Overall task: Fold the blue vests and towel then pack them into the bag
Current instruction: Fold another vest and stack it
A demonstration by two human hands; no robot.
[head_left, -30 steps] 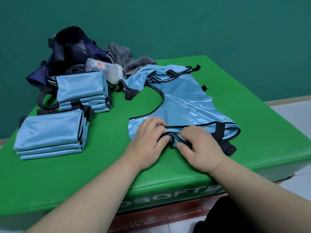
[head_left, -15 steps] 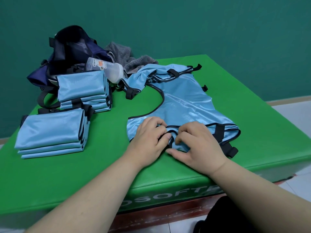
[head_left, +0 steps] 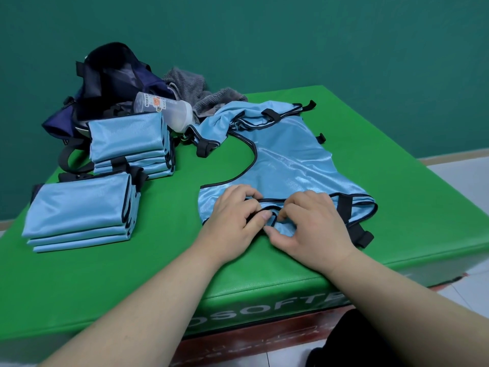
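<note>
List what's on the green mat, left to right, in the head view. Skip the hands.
near vest stack → far vest stack → bottle → towel → open vest. The bag is left out because it spans behind both stacks.

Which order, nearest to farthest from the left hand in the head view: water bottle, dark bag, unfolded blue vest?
1. The unfolded blue vest: right under the left hand, which pinches its near hem.
2. The water bottle: back left, lying beyond the farther folded stack.
3. The dark bag: back left corner, behind the bottle.
</note>
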